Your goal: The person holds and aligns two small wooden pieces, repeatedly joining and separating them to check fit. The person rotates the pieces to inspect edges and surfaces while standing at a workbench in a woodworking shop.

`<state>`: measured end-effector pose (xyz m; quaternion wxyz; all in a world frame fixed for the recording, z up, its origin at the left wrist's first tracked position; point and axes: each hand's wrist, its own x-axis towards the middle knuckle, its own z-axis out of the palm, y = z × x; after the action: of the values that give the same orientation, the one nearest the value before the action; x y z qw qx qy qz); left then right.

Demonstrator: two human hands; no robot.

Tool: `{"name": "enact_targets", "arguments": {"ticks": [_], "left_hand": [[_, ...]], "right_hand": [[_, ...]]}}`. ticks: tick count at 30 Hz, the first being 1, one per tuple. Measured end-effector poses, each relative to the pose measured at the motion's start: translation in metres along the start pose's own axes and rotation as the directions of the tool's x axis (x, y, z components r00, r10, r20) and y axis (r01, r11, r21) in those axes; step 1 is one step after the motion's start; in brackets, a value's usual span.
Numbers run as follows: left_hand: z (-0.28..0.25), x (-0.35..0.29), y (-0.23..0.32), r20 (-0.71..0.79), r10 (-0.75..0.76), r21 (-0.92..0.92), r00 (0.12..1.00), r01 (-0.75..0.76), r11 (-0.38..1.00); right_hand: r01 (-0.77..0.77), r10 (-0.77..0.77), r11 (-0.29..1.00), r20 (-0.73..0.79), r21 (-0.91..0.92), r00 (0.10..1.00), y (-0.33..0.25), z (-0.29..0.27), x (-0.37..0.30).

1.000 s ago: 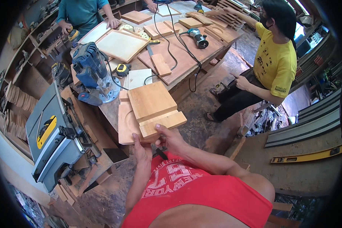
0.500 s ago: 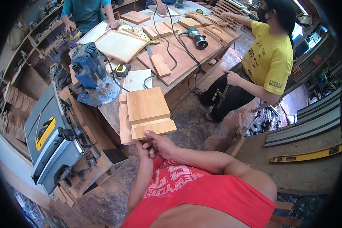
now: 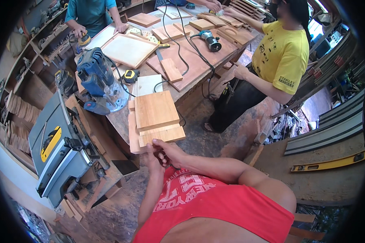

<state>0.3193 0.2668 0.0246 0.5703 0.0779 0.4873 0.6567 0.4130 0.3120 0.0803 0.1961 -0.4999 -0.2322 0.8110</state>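
My left hand [image 3: 152, 159] and my right hand [image 3: 171, 153] meet at the bench's near corner, fingers curled close together. Whatever they hold between them, if anything, is too small or hidden to make out. Just beyond my fingertips, a narrow wooden strip [image 3: 164, 135] lies at the near edge, its front face toward me. Behind it sits a wider, thick wooden block [image 3: 156, 110], with a step between the two. Another wooden board [image 3: 133, 133] shows under their left side. My fingertips are at the strip's near edge; whether they press on it is unclear.
On the bench stand a blue plunge router [image 3: 94, 69], a tape measure [image 3: 131, 75], a teal trim router [image 3: 210, 41] and framed panels [image 3: 129, 49]. A table saw [image 3: 56, 141] is at left. Cords cross the bench. A person in yellow [image 3: 282, 56] stands at right, another in teal [image 3: 92, 16] opposite.
My hands have drawn closer together at the strip's edge, the left thumb now showing higher. The person in yellow has shifted left, and another person's hand reaches toward theirs across the bench.
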Motion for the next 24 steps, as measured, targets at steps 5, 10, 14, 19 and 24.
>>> {"name": "enact_targets", "arguments": {"ticks": [5, 10, 14, 19, 24], "left_hand": [[0.003, 0.000, 0.008, -0.101, -0.126, 0.016, 0.987, 0.128, 0.992], [-0.010, 0.002, 0.007, -0.059, -0.130, -0.057, 0.990, 0.127, 0.990], [-0.005, 0.007, 0.003, -0.136, 0.019, -0.229, 0.991, -0.050, 0.972], [-0.009, 0.004, 0.010, -0.055, -0.028, -0.260, 0.998, 0.013, 0.965], [-0.011, 0.012, 0.004, -0.009, -0.029, -0.257, 1.000, 0.025, 0.966]], "right_hand": [[-0.004, 0.005, 0.998, 0.025, -0.061, 1.000, 0.006, -0.002, 0.004], [0.140, -0.127, 0.987, 0.161, -0.075, 0.979, 0.011, -0.011, -0.012], [0.273, -0.229, 0.914, 0.174, -0.301, 0.958, 0.001, -0.063, -0.039], [0.480, -0.593, 0.758, -0.159, -0.442, 0.790, -0.023, -0.104, -0.024], [0.413, -0.440, 0.851, -0.011, -0.324, 0.898, -0.047, -0.085, 0.027]]}}
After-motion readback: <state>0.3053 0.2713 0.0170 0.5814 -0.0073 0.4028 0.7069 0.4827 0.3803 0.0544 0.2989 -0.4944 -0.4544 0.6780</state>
